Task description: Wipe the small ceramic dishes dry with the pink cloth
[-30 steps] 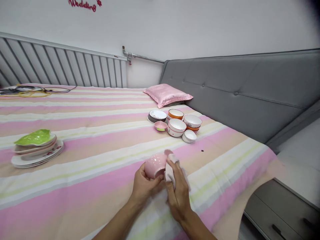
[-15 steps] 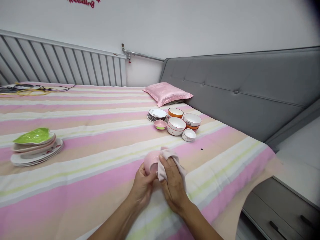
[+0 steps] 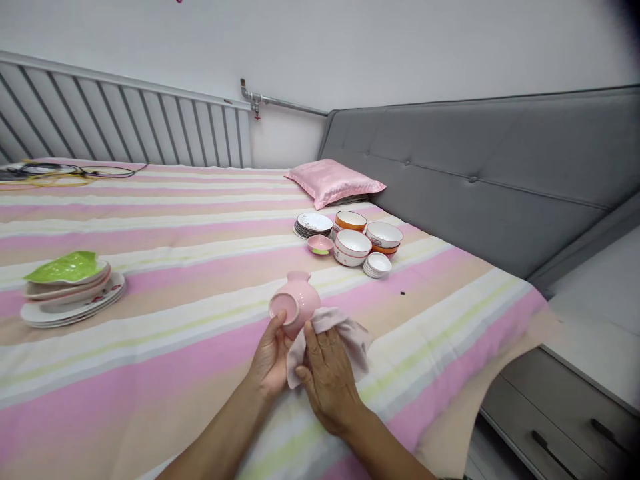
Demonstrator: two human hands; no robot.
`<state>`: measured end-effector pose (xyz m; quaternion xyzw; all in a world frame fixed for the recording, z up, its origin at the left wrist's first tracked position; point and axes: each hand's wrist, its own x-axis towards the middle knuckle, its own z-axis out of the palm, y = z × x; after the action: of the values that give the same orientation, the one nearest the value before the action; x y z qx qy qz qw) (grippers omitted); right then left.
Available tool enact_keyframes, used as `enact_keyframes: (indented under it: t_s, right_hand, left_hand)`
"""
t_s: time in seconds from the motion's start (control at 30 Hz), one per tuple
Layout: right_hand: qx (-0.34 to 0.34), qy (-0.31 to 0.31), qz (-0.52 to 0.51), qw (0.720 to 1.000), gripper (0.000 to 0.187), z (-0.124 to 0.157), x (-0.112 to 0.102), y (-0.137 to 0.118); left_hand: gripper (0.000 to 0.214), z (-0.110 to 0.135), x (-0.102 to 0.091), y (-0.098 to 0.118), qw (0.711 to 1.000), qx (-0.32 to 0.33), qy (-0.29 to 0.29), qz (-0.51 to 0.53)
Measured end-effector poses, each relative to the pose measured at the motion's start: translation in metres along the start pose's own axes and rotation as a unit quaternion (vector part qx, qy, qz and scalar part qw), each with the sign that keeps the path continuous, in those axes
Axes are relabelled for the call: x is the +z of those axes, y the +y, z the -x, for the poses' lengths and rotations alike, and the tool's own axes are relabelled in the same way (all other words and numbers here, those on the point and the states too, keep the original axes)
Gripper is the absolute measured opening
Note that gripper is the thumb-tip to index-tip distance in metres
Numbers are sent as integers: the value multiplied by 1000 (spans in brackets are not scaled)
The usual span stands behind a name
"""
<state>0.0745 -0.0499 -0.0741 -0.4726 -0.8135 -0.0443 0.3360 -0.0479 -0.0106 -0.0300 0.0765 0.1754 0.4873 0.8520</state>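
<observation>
A small pink bowl (image 3: 306,297) is tilted so that its underside and round foot ring face me, and a short tab sticks up at its far edge. My left hand (image 3: 273,353) grips it from the left, with the thumb on the base. A pale pinkish-grey cloth (image 3: 350,329) lies under my right hand (image 3: 327,377), whose closed fingers press it against the bowl's right side. The bowl's inside faces away and is hidden. Both hands are above the striped bedspread (image 3: 165,373).
Beyond the hands stand stacked white bowls (image 3: 353,244), small white dishes (image 3: 377,264), patterned plates (image 3: 314,223) and a pink dish (image 3: 320,245). At left, a green leaf-shaped dish (image 3: 65,267) tops stacked plates. A pink pillow (image 3: 334,181) lies near the grey headboard (image 3: 450,147).
The pink bowl has been turned so its base faces me, and it has shifted slightly left. My right hand and the cloth have slid lower along its side.
</observation>
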Motion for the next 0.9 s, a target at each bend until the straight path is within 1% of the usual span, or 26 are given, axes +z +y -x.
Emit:
enact_keyframes:
  t_s: [0.1, 0.2, 0.27, 0.33, 0.4, 0.47, 0.53, 0.6, 0.67, 0.73, 0.83, 0.9]
  right_hand:
    - [-20, -16, 6, 1000, 67, 0, -2, -2]
    - [-23, -6, 16, 1000, 67, -1, -3, -2]
    - [-16, 11, 25, 999, 67, -3, -3, -1]
    - [-8, 37, 33, 999, 67, -6, -4, 1]
    - [2, 66, 40, 997, 66, -9, -7, 4]
    - [21, 92, 43, 995, 66, -12, -10, 9]
    - [40, 108, 38, 993, 65, -14, -13, 15]
    - [38, 113, 28, 992, 64, -16, -18, 20]
    - [18, 109, 19, 994, 65, -17, -23, 26]
    - [-6, 99, 15, 995, 67, -19, -29, 32]
    - [-34, 76, 9, 996, 74, -21, -36, 38]
    - [-39, 71, 5, 997, 76, -21, -36, 39]
  left_hand:
    - [30, -1, 0, 0, 1000, -1, 4, 10]
    - [31, -1, 0, -3, 1000, -9, 7, 11]
    - [29, -1, 0, -6, 1000, -20, 14, 11]
    - [24, -1, -1, -11, 999, -24, 43, -1]
    - [17, -1, -1, -16, 997, -4, 77, -17]
    - [15, -1, 0, -21, 995, 27, 89, -33]
    - [21, 0, 1, -24, 995, 38, 75, -62]
    - [23, 1, 2, -26, 993, 38, 61, -95]
    - [21, 2, 2, -26, 991, 37, 50, -118]
    - [19, 2, 3, -25, 990, 24, 25, -137]
    - [25, 3, 5, -24, 987, 1, -25, -157]
    - [30, 3, 7, -23, 988, -5, -34, -153]
